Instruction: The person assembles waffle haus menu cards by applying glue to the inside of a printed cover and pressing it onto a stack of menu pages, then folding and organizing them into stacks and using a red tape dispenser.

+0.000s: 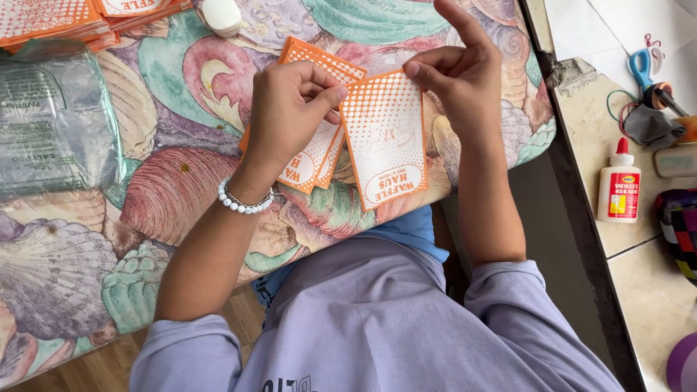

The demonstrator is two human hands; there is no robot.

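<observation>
An orange-and-white printed paper sleeve (pixel 385 138) is held up over the table's near edge. My left hand (pixel 290 109) pinches its left edge between thumb and fingers, with a white bead bracelet (pixel 243 201) on the wrist. My right hand (pixel 461 69) grips the top right corner, index finger raised. Beneath my left hand lie more of the same orange paper sleeves (pixel 319 156), fanned out on the tablecloth.
A shell-patterned tablecloth (pixel 145 218) covers the table. A stack of orange sleeves (pixel 51 22) and a clear plastic bag (pixel 51 123) lie at far left. On the tiled counter (pixel 639 290) at right stand a white glue bottle (pixel 619 185) and blue scissors (pixel 642 65).
</observation>
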